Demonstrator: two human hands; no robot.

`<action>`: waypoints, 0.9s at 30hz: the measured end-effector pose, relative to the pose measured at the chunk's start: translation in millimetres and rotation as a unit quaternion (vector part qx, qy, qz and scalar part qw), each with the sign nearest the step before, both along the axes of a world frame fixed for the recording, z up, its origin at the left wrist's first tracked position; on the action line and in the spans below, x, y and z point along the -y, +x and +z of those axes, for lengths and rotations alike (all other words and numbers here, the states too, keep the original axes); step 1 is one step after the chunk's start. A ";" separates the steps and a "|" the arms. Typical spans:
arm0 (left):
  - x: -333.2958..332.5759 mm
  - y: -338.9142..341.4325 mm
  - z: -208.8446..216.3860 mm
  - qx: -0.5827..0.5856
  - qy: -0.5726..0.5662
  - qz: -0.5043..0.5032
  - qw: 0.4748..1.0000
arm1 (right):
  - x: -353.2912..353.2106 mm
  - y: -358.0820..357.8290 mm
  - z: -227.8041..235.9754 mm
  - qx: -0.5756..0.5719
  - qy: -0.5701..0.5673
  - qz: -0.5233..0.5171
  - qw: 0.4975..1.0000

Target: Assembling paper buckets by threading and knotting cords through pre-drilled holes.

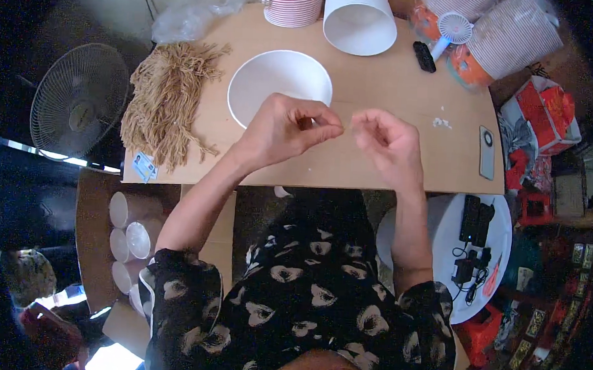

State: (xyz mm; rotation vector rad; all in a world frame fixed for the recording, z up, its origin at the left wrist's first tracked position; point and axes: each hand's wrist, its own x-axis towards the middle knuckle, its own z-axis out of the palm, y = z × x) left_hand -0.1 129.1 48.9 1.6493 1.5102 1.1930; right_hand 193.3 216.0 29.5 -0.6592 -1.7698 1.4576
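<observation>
Above the near half of the table, my left hand [282, 133] is closed in a pinch, thumb against fingertips. Whatever it holds is too small to make out. Just to its right, my right hand [398, 150] has its fingers curled together, the tips slightly blurred, and any thing in them does not show. The two sets of fingertips face each other, a small gap apart. Right behind my left hand stands a wide white paper tub [264, 84], its mouth up and its near rim partly hidden. A bundle of tan cords [171, 100] lies left of the tub.
Striped stacked tubs [291, 5] and a tipped white tub [359, 29] stand at the back. A handheld fan [454, 28], black brush [424, 57], white scraps [441, 123] and phone [486, 152] lie right. Cards [143, 167] lie left, near a large fan [81, 106].
</observation>
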 end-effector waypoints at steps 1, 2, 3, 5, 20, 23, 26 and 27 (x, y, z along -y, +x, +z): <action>0.8 -1.1 -0.2 -0.001 0.002 0.002 1.000 | -5.0 9.8 -4.1 0.059 -0.017 0.028 0.998; 2.0 -3.6 -1.5 -0.080 0.070 -0.002 0.994 | -7.3 17.3 -2.0 0.059 -0.015 0.032 0.998; 3.3 -6.2 -3.4 -0.160 0.137 -0.007 0.978 | -8.6 24.1 1.6 0.095 -0.003 0.053 0.994; 9.3 -8.6 -6.6 -0.190 0.166 0.001 0.968 | -6.0 33.0 8.0 0.105 -0.004 0.072 0.992; 20.9 -60.0 -1.3 -0.321 0.222 0.263 0.882 | 22.8 56.0 -5.1 -0.118 -0.116 0.149 0.975; 14.3 -73.1 3.6 -0.263 0.177 0.150 0.936 | 30.6 50.7 7.0 -0.103 -0.125 0.171 0.972; 12.6 -55.2 -4.8 -0.364 0.191 0.128 0.902 | 31.7 51.5 7.7 -0.112 -0.087 0.179 0.974; 12.1 -53.6 -1.2 -0.397 0.168 0.095 0.897 | 31.1 51.7 8.6 -0.125 -0.065 0.187 0.972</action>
